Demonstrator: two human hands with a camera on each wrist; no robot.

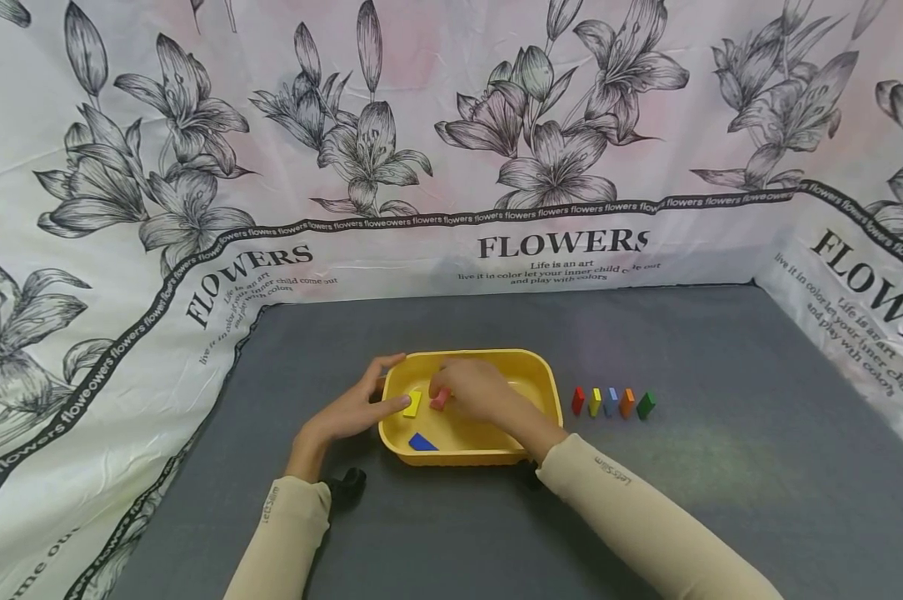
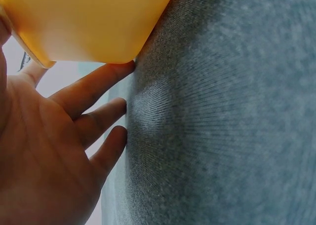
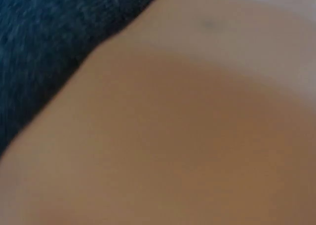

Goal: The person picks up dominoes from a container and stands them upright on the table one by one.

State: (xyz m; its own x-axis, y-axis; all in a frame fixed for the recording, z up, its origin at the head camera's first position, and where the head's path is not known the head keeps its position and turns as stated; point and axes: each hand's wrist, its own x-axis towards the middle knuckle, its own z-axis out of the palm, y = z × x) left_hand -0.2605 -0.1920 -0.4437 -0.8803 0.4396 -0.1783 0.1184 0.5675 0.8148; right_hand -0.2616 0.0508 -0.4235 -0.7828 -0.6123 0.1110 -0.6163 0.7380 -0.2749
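Note:
A shallow yellow plastic tub sits on the dark table. My left hand is at its left side, thumb reaching over the rim close to a yellow block inside. In the left wrist view, the other fingers spread fairly straight along the outer wall, one fingertip at the lower corner. Over the tub, my right hand has its fingers bent down and pinches a small pinkish-red block. A blue block lies near the tub's front left. The right wrist view shows only blurred skin and dark cloth.
Right of the tub stands a row of several small upright blocks: red, yellow, blue, orange and green. A flower-printed cloth rises behind the dark grey table and along its sides.

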